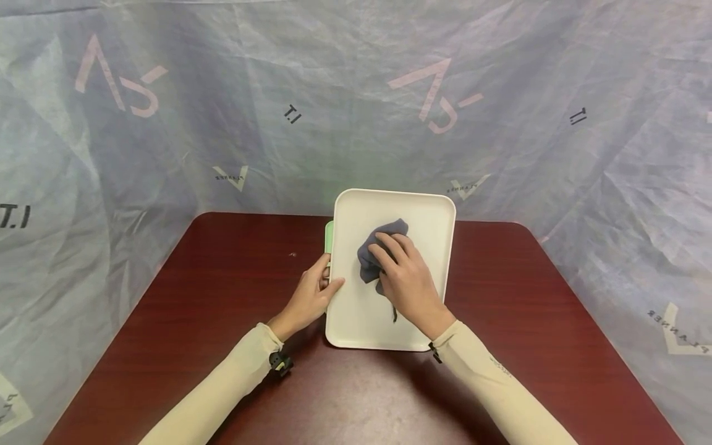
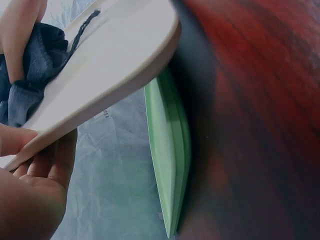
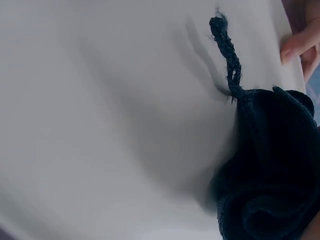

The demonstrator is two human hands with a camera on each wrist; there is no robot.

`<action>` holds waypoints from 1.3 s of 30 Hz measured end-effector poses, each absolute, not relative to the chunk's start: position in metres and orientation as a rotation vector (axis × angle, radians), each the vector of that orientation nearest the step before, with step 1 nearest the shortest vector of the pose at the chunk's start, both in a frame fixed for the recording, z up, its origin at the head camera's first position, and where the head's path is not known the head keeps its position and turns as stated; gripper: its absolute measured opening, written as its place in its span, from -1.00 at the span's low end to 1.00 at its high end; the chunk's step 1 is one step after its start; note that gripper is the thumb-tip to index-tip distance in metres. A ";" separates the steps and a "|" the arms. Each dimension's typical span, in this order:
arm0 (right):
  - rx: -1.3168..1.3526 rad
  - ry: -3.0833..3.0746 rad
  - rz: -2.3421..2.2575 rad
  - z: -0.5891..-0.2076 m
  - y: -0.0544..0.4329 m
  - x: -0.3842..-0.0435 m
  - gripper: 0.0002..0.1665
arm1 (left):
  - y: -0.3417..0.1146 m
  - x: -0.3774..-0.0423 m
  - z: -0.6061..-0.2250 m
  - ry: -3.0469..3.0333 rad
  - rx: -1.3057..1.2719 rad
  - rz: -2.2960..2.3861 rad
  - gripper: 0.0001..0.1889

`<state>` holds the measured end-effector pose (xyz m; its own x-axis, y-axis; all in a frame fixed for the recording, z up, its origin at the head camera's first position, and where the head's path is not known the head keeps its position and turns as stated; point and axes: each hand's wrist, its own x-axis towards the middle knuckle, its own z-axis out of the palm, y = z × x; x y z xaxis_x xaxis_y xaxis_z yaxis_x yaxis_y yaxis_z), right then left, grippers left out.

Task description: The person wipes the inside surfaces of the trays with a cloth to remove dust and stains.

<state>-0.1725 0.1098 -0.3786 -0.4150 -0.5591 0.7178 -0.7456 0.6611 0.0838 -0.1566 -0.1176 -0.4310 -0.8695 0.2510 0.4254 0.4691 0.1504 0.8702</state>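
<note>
A white rectangular tray (image 1: pixel 356 321) with rounded corners and a low rim is held tilted up above the table. My left hand (image 1: pixel 307 299) grips its left edge, thumb on the inner face and fingers behind, as the left wrist view also shows. Bunched in my right hand (image 1: pixel 410 278) is a dark blue-grey cloth (image 1: pixel 369 250), pressed against the tray's inner face near the middle. From the cloth hangs a thin braided cord (image 3: pixel 227 50), lying over the white surface in the right wrist view.
Behind the tray stands a light green tray-like thing (image 2: pixel 167 150), mostly hidden in the head view. The dark red wooden table (image 1: pixel 233 278) has rounded far corners. Grey printed sheeting (image 1: pixel 334 93) hangs around its back and sides.
</note>
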 end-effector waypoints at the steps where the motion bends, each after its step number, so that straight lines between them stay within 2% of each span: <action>1: 1.001 -2.130 0.330 -0.379 0.112 -0.173 -0.44 | -0.117 -0.157 -0.431 -2.235 -0.715 -1.804 -0.59; 18: 0.830 -2.118 0.404 -0.382 0.167 -0.184 -0.44 | -0.119 -0.155 -0.431 -2.213 -0.744 -1.849 -0.56; 34: 0.824 -2.143 0.391 -0.392 0.177 -0.174 -0.46 | -0.116 -0.153 -0.427 -2.234 -0.731 -1.872 -0.51; 39: 0.833 -2.157 0.396 -0.395 0.177 -0.173 -0.44 | -0.114 -0.143 -0.411 -2.240 -0.727 -1.871 -0.54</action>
<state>-0.1729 0.1770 -0.3952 -0.4856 -0.4341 0.7588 -0.6753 0.7375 -0.0102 -0.1427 -0.1141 -0.4106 -0.8749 0.2754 0.3983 0.4410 0.1133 0.8903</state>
